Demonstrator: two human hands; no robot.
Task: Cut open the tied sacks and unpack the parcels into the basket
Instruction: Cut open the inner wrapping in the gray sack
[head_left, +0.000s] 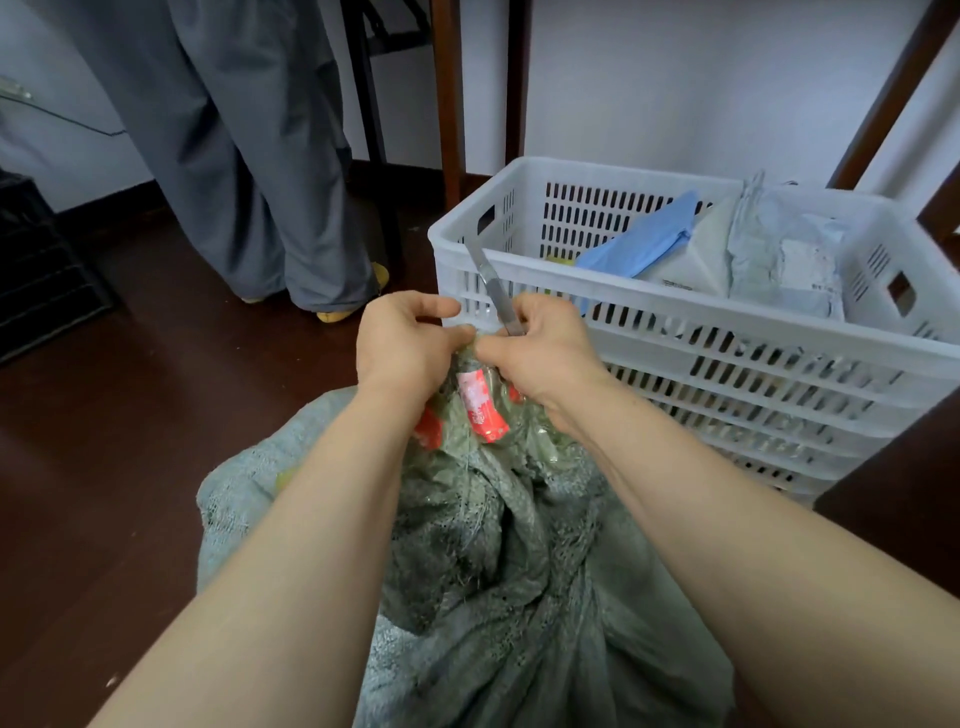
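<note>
Sack (493, 561) at 6 o'clock, neck bound in red tape (480, 402), not yet cut. My left hand (402, 345) clamps the neck; my right hand (540, 353) grips a knife (491, 283), blade up, against it. Basket (649, 296) at 2 o'clock already holds parcels (779, 244); more likely remain. Basket wall just behind the blade; someone's legs (244, 156) at 11; open floor (130, 441) at 9.

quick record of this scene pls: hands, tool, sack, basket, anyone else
left hand: grips the sack's bunched neck
right hand: holds the knife at the neck
knife: metal, blade pointing up and away
sack: grey woven, on the floor, neck wrapped in red-printed tape
basket: white, slotted, beyond and right of the sack
parcels: one blue and several grey, in the basket
person: grey trousers, standing behind left
</note>
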